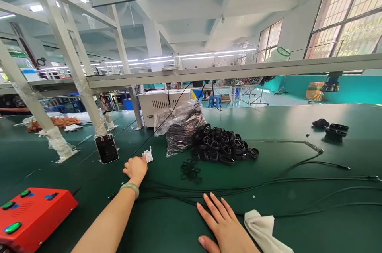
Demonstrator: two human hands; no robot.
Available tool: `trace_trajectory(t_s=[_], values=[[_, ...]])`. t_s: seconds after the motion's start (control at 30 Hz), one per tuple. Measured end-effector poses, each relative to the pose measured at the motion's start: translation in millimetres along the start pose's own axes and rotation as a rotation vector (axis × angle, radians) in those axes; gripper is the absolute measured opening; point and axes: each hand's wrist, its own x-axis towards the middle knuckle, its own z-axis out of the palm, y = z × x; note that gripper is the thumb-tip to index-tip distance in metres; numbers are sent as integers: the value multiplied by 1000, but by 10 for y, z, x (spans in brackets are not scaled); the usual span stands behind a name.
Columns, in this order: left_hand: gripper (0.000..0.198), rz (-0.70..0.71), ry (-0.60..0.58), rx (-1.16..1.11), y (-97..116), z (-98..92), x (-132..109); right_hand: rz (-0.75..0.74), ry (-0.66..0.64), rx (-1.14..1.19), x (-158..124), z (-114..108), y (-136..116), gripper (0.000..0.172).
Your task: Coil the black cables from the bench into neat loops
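From here I see the left hand [136,169], left of centre in the frame, fingers curled at a crumpled white scrap [148,155], though whether they pinch it I can't tell; the right hand [222,225], lower centre, lies spread and relaxed, gripping nothing, its fingertips at the black cables [262,183], perhaps to steady them where they stretch toward the right edge. A pale cloth [259,225] sits beside that wrist, presumably for easy reach, and black rings [223,146] are heaped mid-frame, likely kept out of the arms' way

Ring pile [222,145] on table [167,229]; cables [253,186] before it, bag [180,131] and phone [106,149] left.
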Motion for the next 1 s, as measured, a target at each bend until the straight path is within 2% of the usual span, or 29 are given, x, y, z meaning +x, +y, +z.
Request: trace_trajectory(t_s=[0.1, 0.2, 0.3, 0.37, 0.47, 0.6, 0.8, 0.9, 1.0], values=[[34, 100, -22, -49, 16, 23, 7, -21, 45, -6, -13, 8, 8, 60], [34, 245, -41, -103, -116, 56, -167, -71, 132, -42, -37, 20, 8, 57], [29, 454, -100, -166, -448, 50, -478, -80, 248, -89, -52, 63, 18, 48], [26, 594, -141, -208, -724, 14, -704, 4, 348, -109, -44, 103, 36, 38], [35, 733, -167, -244, -1092, -60, -970, 128, 452, -112, 2, 141, 70, 27], [42, 790, -137, -232, -1383, -134, -1066, 160, 491, -152, 90, 105, 102, 25], [37, 811, -65, -111, -1555, -224, -947, 32, 455, -200, 117, -149, 92, 35], [36, 837, -53, -26, -1599, -268, -952, -71, 517, -348, -28, -237, 119, 32], [41, 864, -47, 46, -1618, -275, -990, -5, 588, -547, -363, -175, 214, 36]])
